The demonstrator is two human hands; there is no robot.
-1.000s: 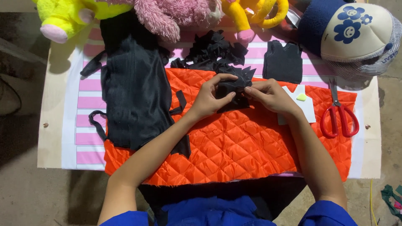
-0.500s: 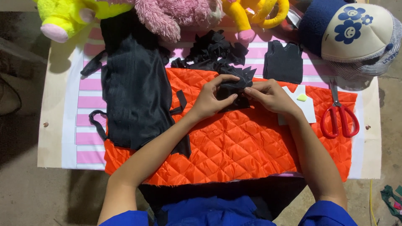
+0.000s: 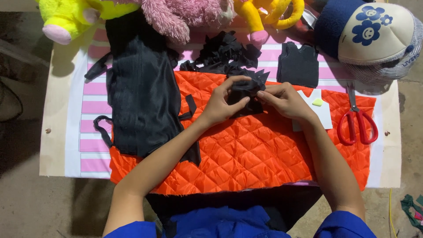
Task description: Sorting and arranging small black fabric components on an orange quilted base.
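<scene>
Thing: black fabric piece (image 3: pixel 246 90), above the orange quilted fabric (image 3: pixel 246 150)
Left hand (image 3: pixel 220 103): grip pinched its left edge
Right hand (image 3: pixel 284 100): fingertips pinched its right edge
Handling: looked soft, light, floppy; best held at edges
Scissors (image 3: pixel 358 123): right of the quilt
</scene>
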